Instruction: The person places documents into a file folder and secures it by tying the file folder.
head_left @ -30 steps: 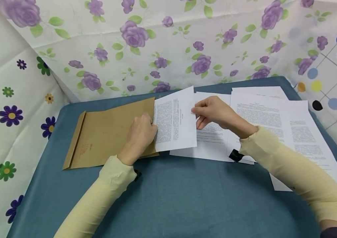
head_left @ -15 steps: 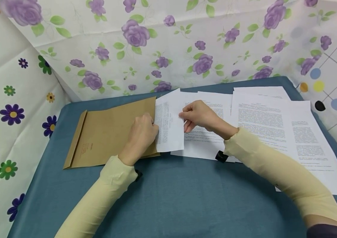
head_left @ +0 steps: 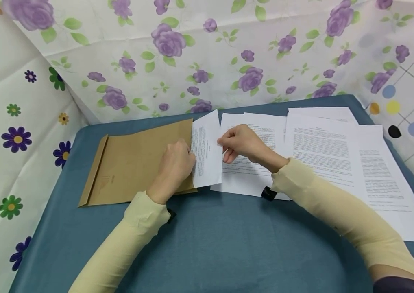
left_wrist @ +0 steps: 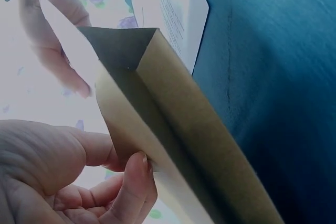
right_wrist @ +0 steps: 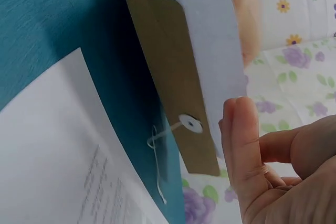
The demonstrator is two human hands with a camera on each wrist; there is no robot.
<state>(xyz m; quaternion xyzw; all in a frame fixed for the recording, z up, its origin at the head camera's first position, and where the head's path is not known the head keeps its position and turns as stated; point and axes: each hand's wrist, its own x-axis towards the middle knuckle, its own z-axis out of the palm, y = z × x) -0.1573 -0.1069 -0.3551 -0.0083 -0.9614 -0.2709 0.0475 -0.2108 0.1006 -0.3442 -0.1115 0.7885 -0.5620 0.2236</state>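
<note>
A brown paper document envelope (head_left: 134,162) lies on the left of the table, its mouth toward the right. My left hand (head_left: 175,160) pinches one wall at the mouth between thumb and fingers; the left wrist view shows the envelope (left_wrist: 210,124) gaping there. A printed sheet of paper (head_left: 207,162) sticks partway out of the mouth, the rest hidden inside. My right hand (head_left: 242,143) pinches the sheet's outer edge. In the right wrist view, a white button (right_wrist: 190,123) with a loose string (right_wrist: 157,171) sits on the envelope's flap, below the sheet (right_wrist: 210,30).
Several printed pages (head_left: 320,138) overlap on the right half of the blue-covered table (head_left: 247,240), partly under my right forearm. A flowered cloth (head_left: 177,73) hangs behind the table's far edge, with other patterned cloths at both sides.
My right hand has moved left with the sheet, so less of it shows outside the envelope. My left hand keeps its grip at the mouth.
</note>
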